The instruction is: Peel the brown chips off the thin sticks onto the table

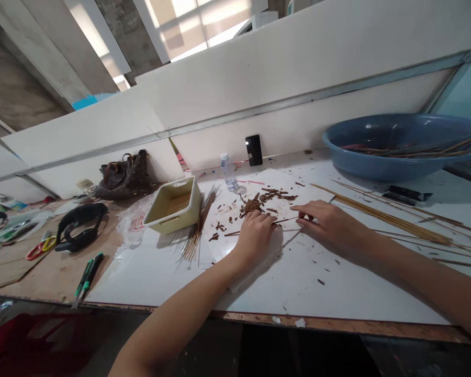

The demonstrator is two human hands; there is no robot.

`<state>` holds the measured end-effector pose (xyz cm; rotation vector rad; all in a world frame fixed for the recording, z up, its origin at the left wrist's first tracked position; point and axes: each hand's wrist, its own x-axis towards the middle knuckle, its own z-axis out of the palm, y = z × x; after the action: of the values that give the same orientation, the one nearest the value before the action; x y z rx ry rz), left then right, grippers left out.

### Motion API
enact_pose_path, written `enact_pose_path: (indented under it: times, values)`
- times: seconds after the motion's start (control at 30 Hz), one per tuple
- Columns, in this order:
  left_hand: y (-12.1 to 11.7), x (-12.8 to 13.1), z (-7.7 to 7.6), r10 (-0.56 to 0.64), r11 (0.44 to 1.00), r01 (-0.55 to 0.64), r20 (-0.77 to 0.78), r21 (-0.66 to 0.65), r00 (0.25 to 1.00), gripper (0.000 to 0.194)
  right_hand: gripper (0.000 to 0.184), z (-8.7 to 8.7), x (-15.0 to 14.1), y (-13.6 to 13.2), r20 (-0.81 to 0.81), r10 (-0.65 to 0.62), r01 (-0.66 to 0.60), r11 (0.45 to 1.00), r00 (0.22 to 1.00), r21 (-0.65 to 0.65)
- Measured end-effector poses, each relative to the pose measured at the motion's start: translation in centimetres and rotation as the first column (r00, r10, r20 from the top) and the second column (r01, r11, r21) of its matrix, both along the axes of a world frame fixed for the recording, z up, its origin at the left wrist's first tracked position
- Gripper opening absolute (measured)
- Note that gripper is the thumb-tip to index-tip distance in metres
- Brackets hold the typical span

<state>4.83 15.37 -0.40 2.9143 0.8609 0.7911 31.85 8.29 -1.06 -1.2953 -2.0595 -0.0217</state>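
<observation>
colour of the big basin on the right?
Blue; the basin shows best in the head view.

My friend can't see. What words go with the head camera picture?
A person's left hand covers part of a thin stick; the right hand pinches it. Brown bits, a yellowish bin and a blue tub are on the white table.

The person's left hand lies over a thin stick while the right hand pinches its end, near brown crumbs; a yellow bin and blue basin flank them.
</observation>
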Motion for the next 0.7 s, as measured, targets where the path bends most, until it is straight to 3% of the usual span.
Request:
enact_pose_path:
  times: [0.2,0.47,0.7]
  values:
    - [0.6,-0.2,-0.2,-0.008,1.000,0.008,0.046,-0.001,0.999,0.022,0.043,0.7,2.8,0.4,-0.237,-0.089,0.052,0.986,0.967,-0.159]
    - [0.6,-0.5,0.4,0.001,1.000,0.000,0.039,-0.011,0.999,0.025,0.054,2.0,1.9,-0.3,-0.456,-0.254,0.084,0.929,0.853,-0.360]
    - [1.2,-0.8,0.8,-0.025,0.998,0.024,-0.027,-0.065,0.999,0.026,0.059,1.8,2.7,0.7,-0.676,-0.296,0.084,0.941,0.675,-0.328]
